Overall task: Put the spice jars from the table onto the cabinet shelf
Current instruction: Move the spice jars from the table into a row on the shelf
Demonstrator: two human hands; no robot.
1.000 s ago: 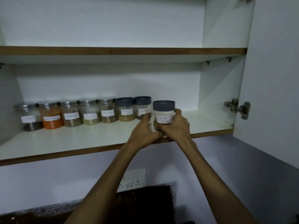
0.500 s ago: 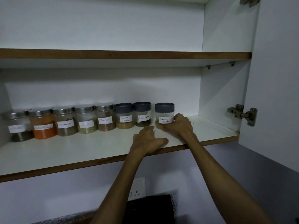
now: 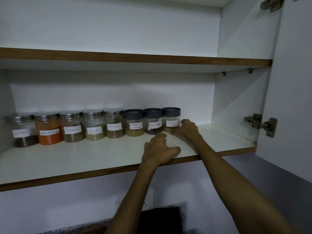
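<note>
Several labelled spice jars stand in a row at the back of the lower cabinet shelf (image 3: 84, 159). At the right end of the row is the coriander powder jar (image 3: 171, 119) with a dark grey lid, touching the black pepper jar (image 3: 153, 121). My right hand (image 3: 188, 129) wraps the coriander jar's lower right side, the jar resting on the shelf. Resting flat on the shelf near its front edge, my left hand (image 3: 160, 150) has its fingers loosely curled and holds nothing. Left of the pepper jar sits the garam masala jar (image 3: 134, 123).
The upper shelf (image 3: 135, 59) overhangs the jar row. The open cabinet door (image 3: 293, 81) with its metal hinge (image 3: 260, 124) stands at the right. The shelf has bare room right of the coriander jar. Below are a wall socket (image 3: 148, 198) and a dark object (image 3: 160, 220).
The coriander jar went from the shelf's front edge back into the row beside the black pepper jar. My left hand let go of it and dropped onto the shelf.
</note>
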